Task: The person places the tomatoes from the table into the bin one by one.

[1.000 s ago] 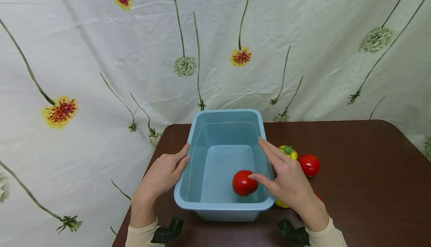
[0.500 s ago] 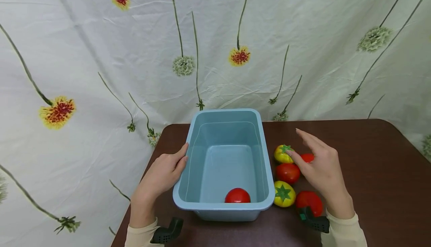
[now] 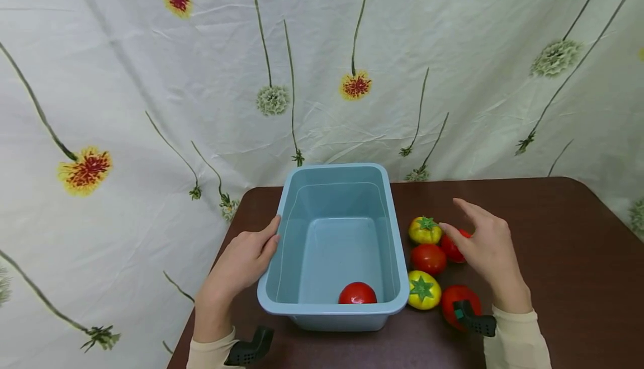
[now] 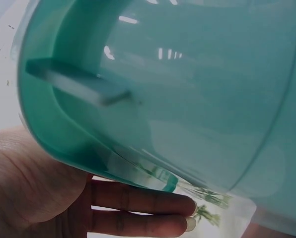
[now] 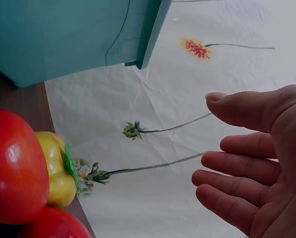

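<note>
My left hand (image 3: pixel 241 260) rests against the outer left side of a light blue plastic bin (image 3: pixel 269 304); the left wrist view shows straight fingers (image 4: pixel 138 198) along its outer wall. Inside, by the near wall, sits a red tomato (image 3: pixel 358 293), its lower part hidden by the rim. Empty, with thumb and fingers spread apart, my right hand (image 3: pixel 490 251) hovers beside a red tomato (image 3: pixel 453 249) right of the bin. Around it are two yellow lobed vegetables with green star-shaped tops, one farther back (image 3: pixel 424 232) and one nearer (image 3: pixel 424 291), plus another red tomato (image 3: pixel 429 259).
A larger red tomato (image 3: pixel 457 302) lies near my right wrist, partly behind a black wrist mount (image 3: pixel 473 320). Everything stands on a dark brown table (image 3: pixel 563 268). Behind its far edge hangs a white cloth (image 3: pixel 226 50) printed with flowers.
My right hand has drawn away from over the bin to the right, leaving a red tomato inside, which has shifted to the near wall. My left hand stays at the bin's side.
</note>
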